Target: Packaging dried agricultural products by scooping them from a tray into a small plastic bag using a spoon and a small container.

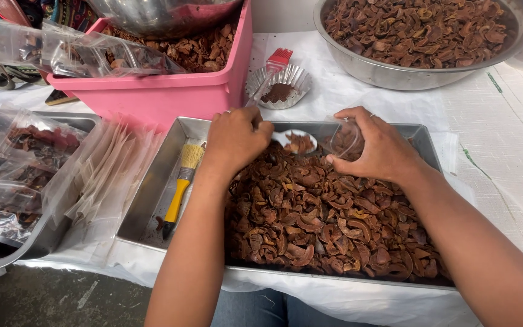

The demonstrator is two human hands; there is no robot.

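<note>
Brown dried shells [328, 224] mostly remain in the tray [152, 188]; left hand [234, 139] clamps a spoon [295, 140], right hand [379, 148] grips a clear bag [343, 139].

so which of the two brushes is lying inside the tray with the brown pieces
The yellow-handled paintbrush, lying in the bare left part of the steel tray. The red brush sits beyond the tray, leaning in a small foil cup.
</note>
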